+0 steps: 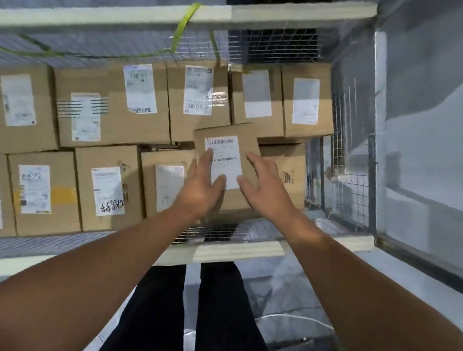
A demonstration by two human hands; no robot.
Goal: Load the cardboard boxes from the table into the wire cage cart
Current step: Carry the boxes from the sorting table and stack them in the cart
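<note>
I look straight down into the wire cage cart (347,126), which is packed with several brown cardboard boxes bearing white shipping labels. One small labelled box (225,144) sits higher than the rest, near the cart's right front corner. My left hand (200,184) lies flat on its top with straight fingers over the label. My right hand (261,187) also rests on the box top, fingers spread and straight, at the box's right side. Neither hand curls around the box.
The cart's pale top rails run along the front (243,251) and back (145,19); a green strap (183,24) is tied to the back rail. Wire mesh walls close the right side. A lower box (285,168) lies right of the raised one. My dark trousers (183,317) stand against the front rail.
</note>
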